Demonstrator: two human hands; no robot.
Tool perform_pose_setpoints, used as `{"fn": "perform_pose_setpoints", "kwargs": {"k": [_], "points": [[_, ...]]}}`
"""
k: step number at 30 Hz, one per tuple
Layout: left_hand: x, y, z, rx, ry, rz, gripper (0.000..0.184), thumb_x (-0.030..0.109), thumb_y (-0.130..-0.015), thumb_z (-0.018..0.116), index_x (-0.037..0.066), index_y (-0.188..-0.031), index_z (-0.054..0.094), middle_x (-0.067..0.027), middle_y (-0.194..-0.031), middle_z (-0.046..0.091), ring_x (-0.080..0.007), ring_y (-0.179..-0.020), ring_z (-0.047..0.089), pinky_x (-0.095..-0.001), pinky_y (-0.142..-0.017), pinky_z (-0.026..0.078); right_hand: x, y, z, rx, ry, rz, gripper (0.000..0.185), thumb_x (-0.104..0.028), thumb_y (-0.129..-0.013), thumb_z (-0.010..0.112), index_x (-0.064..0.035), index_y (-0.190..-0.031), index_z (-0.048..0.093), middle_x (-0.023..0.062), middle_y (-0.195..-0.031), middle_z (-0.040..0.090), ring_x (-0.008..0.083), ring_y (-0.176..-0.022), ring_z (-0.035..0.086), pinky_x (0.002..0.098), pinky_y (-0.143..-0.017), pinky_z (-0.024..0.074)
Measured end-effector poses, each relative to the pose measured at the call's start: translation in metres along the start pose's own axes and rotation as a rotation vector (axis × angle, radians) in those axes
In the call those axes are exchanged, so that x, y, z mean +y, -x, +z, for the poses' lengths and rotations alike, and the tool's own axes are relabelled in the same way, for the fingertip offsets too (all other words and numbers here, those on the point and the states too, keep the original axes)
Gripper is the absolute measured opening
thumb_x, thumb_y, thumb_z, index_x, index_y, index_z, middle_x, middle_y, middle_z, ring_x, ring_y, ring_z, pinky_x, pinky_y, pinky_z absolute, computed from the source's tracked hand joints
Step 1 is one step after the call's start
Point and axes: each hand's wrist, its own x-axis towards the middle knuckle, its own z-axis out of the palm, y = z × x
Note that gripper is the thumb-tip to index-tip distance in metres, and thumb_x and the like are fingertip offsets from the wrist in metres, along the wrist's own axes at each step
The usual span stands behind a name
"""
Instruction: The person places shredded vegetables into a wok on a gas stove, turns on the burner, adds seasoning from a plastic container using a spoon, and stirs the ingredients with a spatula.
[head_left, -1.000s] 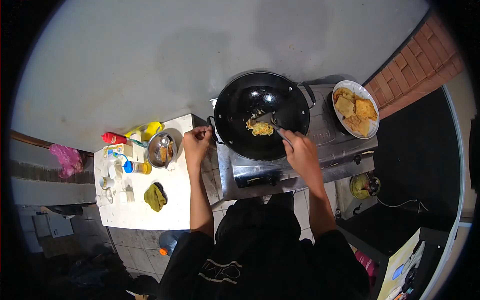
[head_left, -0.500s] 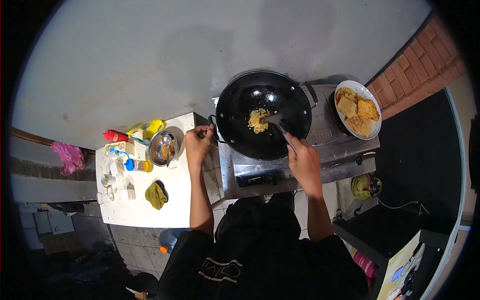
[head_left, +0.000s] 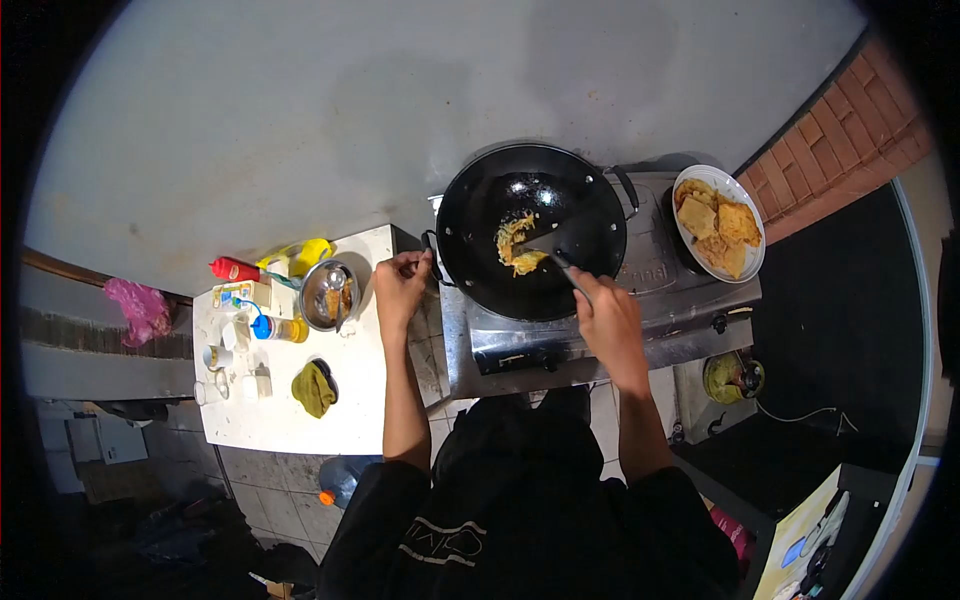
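A black wok (head_left: 580, 190) rests on the metal stove (head_left: 655, 335). Its left handle (head_left: 432, 258) is pinched by my left hand (head_left: 401, 290). My right hand (head_left: 610, 318) is closed around the handle of a dark spatula (head_left: 562, 262), whose blade lies in the wok. Yellowish cooked egg (head_left: 512, 240) sits in the middle of the wok, spread in a curved strip beside the blade. On the stove's right side stands a white plate (head_left: 756, 262) bearing several golden fried pieces (head_left: 735, 225).
At the left, a white table (head_left: 350, 410) carries a metal bowl (head_left: 312, 283) with a spoon and food, a red bottle (head_left: 233, 269), a blue-capped oil bottle (head_left: 280, 328), cups and a green cloth (head_left: 313, 390). A gas cylinder top (head_left: 730, 378) stands below the stove's right side.
The spatula blade has shifted within the wok. The egg, bunched together before, is now spread into a curved strip. My left hand stays at the wok handle.
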Motion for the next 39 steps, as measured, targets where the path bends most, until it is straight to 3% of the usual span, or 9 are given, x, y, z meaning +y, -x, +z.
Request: {"fn": "perform_pose_setpoints", "kwargs": {"k": [3, 9, 14, 16, 20, 26, 31, 39], "points": [[0.004, 0.000, 0.000, 0.010, 0.011, 0.022, 0.023, 0.016, -0.081, 0.070, -0.007, -0.081, 0.068, -0.0046, -0.056, 0.057, -0.0065, -0.052, 0.046, -0.0251, -0.051, 0.040, 0.006, -0.004, 0.002, 0.047, -0.010, 0.036, 0.027, -0.005, -0.083, 0.059, -0.0061, -0.110, 0.063, 0.0195, -0.084, 0.061, 0.0389, -0.076, 0.060, 0.0439, -0.066, 0.0461], [0.002, 0.000, 0.002, 0.020, 0.028, 0.001, 0.023, 0.016, -0.081, 0.070, -0.008, -0.081, 0.067, -0.0042, -0.056, 0.056, -0.0062, -0.052, 0.045, -0.0246, -0.050, 0.039, 0.001, 0.002, -0.020, 0.099, -0.038, -0.030, 0.027, -0.005, -0.084, 0.058, -0.0065, -0.111, 0.063, 0.0181, -0.082, 0.060, 0.0355, -0.074, 0.061, 0.0422, -0.063, 0.0481], [0.005, -0.002, -0.001, -0.010, 0.001, 0.000, 0.025, 0.019, -0.082, 0.069, -0.006, -0.083, 0.069, -0.0053, -0.058, 0.058, -0.0078, -0.054, 0.048, -0.0258, -0.052, 0.040, -0.013, 0.028, -0.034, -0.104, -0.045, 0.057, 0.028, -0.005, -0.085, 0.057, -0.0052, -0.112, 0.061, 0.0198, -0.091, 0.062, 0.0379, -0.080, 0.060, 0.0435, -0.069, 0.0456], [0.003, -0.001, -0.001, -0.021, -0.026, 0.002, 0.027, 0.023, -0.083, 0.069, -0.004, -0.085, 0.070, -0.0065, -0.060, 0.060, -0.0092, -0.055, 0.051, -0.0270, -0.054, 0.041, -0.013, 0.028, -0.025, -0.078, -0.040, 0.049, 0.029, -0.005, -0.084, 0.057, -0.0053, -0.113, 0.061, 0.0193, -0.090, 0.062, 0.0374, -0.080, 0.060, 0.0433, -0.069, 0.0458], [0.002, 0.000, 0.002, -0.010, 0.049, 0.019, 0.024, 0.016, -0.082, 0.069, -0.007, -0.081, 0.068, -0.0045, -0.057, 0.057, -0.0068, -0.052, 0.046, -0.0249, -0.050, 0.039, -0.004, 0.013, 0.001, -0.022, -0.029, 0.066, 0.029, -0.006, -0.084, 0.058, -0.0058, -0.113, 0.062, 0.0186, -0.088, 0.062, 0.0371, -0.079, 0.060, 0.0432, -0.068, 0.0460], [-0.004, 0.001, 0.003, 0.016, 0.054, 0.006, 0.025, 0.018, -0.083, 0.070, -0.007, -0.082, 0.068, -0.0034, -0.056, 0.055, -0.0064, -0.053, 0.047, -0.0244, -0.050, 0.039, -0.020, 0.020, -0.019, -0.006, -0.080, 0.011, 0.030, -0.006, -0.083, 0.059, -0.0061, -0.114, 0.062, 0.0174, -0.083, 0.059, 0.0371, -0.075, 0.059, 0.0430, -0.066, 0.0465], [0.004, 0.002, 0.001, 0.002, 0.072, -0.033, 0.025, 0.018, -0.083, 0.070, -0.007, -0.082, 0.068, -0.0028, -0.055, 0.055, -0.0065, -0.052, 0.046, -0.0246, -0.049, 0.039, -0.025, 0.024, 0.000, -0.077, -0.055, 0.004, 0.030, -0.005, -0.084, 0.058, -0.0055, -0.113, 0.062, 0.0166, -0.081, 0.059, 0.0352, -0.072, 0.060, 0.0425, -0.063, 0.0474], [-0.001, 0.002, 0.004, 0.032, 0.061, 0.011, 0.024, 0.017, -0.082, 0.070, -0.007, -0.082, 0.068, -0.0050, -0.056, 0.057, -0.0075, -0.052, 0.047, -0.0254, -0.051, 0.041, -0.018, 0.007, 0.005, 0.072, -0.022, -0.058, 0.031, -0.009, -0.087, 0.056, -0.0059, -0.117, 0.061, 0.0180, -0.082, 0.057, 0.0347, -0.067, 0.062, 0.0435, -0.060, 0.0487]]}}
